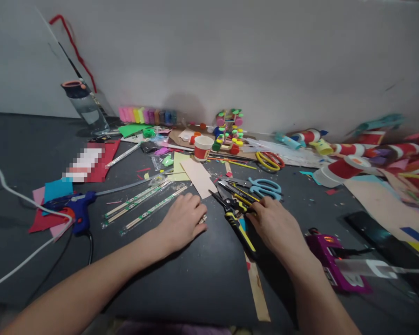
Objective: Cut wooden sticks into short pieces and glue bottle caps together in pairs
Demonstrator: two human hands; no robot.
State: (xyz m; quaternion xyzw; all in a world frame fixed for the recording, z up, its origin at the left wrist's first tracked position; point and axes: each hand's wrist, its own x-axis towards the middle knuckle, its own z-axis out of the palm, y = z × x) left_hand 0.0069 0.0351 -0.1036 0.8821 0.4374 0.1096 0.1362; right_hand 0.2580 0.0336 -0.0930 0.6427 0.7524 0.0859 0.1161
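My left hand is closed, low over the dark table, with small pale pieces showing at its fingertips; what they are I cannot make out. Just left of it lie wrapped chopsticks. My right hand has its fingers curled down beside the yellow-and-black pliers; its fingertips are partly hidden, near the yellow handles of another tool. Blue-handled scissors lie behind my right hand. Between and beyond the hands is a pale paper strip. A brown strip runs toward the table's front edge.
A blue glue gun with its cable lies left. A paper cup stands at the back, near red-and-yellow scissors. A water bottle stands back left. At right are a purple device and a black phone.
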